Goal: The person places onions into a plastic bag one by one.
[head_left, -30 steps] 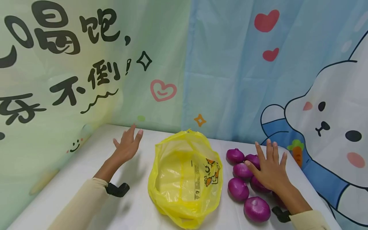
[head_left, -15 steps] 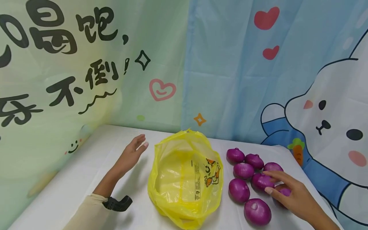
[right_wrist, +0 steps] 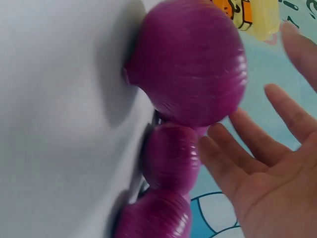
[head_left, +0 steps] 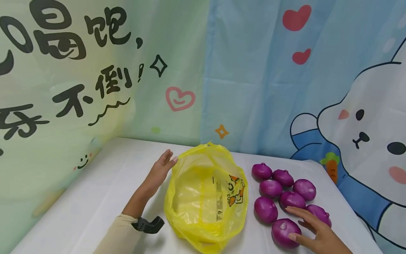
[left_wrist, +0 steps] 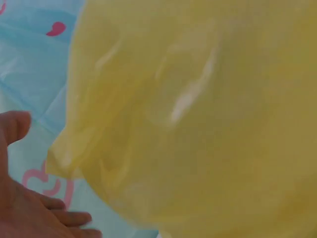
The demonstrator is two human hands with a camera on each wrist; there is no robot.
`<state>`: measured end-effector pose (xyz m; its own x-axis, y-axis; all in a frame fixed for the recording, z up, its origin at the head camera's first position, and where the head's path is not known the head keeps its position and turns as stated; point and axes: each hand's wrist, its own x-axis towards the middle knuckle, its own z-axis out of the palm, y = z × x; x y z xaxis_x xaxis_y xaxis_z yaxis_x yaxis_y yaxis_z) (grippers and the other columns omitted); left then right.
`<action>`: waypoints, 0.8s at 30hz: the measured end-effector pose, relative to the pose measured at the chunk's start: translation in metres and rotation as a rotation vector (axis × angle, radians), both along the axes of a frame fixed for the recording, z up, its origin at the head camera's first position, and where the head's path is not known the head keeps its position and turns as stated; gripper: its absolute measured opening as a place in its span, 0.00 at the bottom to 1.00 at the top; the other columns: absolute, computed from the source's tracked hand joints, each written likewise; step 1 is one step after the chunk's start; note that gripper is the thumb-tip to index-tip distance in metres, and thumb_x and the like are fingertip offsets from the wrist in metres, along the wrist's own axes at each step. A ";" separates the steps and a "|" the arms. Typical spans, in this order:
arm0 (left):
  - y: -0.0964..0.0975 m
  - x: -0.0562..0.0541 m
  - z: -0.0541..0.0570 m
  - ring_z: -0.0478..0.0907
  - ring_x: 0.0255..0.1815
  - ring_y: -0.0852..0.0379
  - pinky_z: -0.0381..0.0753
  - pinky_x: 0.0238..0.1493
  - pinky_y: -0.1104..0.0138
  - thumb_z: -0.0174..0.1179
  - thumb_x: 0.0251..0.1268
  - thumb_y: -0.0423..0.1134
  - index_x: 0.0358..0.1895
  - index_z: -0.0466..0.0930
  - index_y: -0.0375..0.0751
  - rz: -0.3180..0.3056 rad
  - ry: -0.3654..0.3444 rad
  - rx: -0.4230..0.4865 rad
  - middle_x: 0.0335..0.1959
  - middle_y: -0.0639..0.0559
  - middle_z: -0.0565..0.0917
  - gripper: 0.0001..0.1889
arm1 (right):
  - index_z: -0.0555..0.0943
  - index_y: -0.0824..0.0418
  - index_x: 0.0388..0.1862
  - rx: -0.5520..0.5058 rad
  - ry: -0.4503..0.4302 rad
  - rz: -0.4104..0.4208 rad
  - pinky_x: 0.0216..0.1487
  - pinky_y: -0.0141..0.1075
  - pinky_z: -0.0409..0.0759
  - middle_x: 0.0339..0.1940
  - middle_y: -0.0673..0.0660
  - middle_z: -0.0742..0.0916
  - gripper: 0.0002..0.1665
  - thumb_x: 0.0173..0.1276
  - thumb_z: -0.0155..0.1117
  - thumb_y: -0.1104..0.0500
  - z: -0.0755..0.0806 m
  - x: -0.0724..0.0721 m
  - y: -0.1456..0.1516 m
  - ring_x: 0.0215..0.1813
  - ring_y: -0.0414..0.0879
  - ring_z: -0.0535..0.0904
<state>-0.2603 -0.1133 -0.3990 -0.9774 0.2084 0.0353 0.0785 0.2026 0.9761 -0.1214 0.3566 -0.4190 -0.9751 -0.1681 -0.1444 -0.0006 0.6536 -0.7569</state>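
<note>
White tabletop (head_left: 95, 183) under bag (head_left: 193, 194), onions (head_left: 265, 210) and loosely spread hands (head_left: 157, 173) (head_left: 321, 235), pastel backdrop (head_left: 234, 77) behind.

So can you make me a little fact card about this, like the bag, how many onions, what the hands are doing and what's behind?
Bag: yellow plastic, mouth open, printed
Onions: eight, purple, bunched right of the bag
Left hand: beside the bag, holding nothing
Right hand: fingers spread by the nearest onion, not gripping it; can't tell if touching
Table: white
Backdrop: green and blue, with hearts, writing and a white cartoon animal
</note>
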 end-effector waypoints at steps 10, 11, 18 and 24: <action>0.022 -0.003 -0.005 0.70 0.60 0.40 0.70 0.60 0.48 0.46 0.77 0.50 0.72 0.61 0.37 0.047 -0.101 -0.015 0.61 0.38 0.73 0.28 | 0.66 0.59 0.72 -0.021 -0.193 -0.024 0.48 0.55 0.80 0.70 0.73 0.64 0.53 0.49 0.79 0.46 -0.015 -0.005 -0.001 0.64 0.73 0.65; 0.022 -0.003 -0.006 0.74 0.53 0.40 0.74 0.55 0.50 0.44 0.78 0.48 0.70 0.65 0.37 0.047 -0.105 0.002 0.54 0.39 0.77 0.26 | 0.66 0.59 0.72 -0.015 -0.206 -0.030 0.47 0.54 0.81 0.70 0.73 0.65 0.54 0.48 0.79 0.45 -0.016 -0.005 -0.001 0.63 0.72 0.66; 0.019 -0.001 -0.006 0.73 0.37 0.48 0.75 0.45 0.57 0.37 0.80 0.45 0.59 0.72 0.32 0.077 -0.086 0.111 0.35 0.43 0.74 0.22 | 0.70 0.57 0.69 0.058 -0.215 -0.051 0.44 0.52 0.82 0.66 0.70 0.71 0.53 0.46 0.79 0.41 -0.012 -0.005 -0.002 0.59 0.68 0.71; 0.020 0.001 -0.004 0.73 0.37 0.49 0.76 0.46 0.57 0.35 0.81 0.46 0.58 0.71 0.31 0.039 -0.073 0.133 0.35 0.45 0.74 0.23 | 0.66 0.61 0.72 0.028 -0.160 -0.061 0.44 0.50 0.82 0.67 0.74 0.67 0.50 0.55 0.76 0.44 0.010 -0.005 -0.003 0.59 0.69 0.71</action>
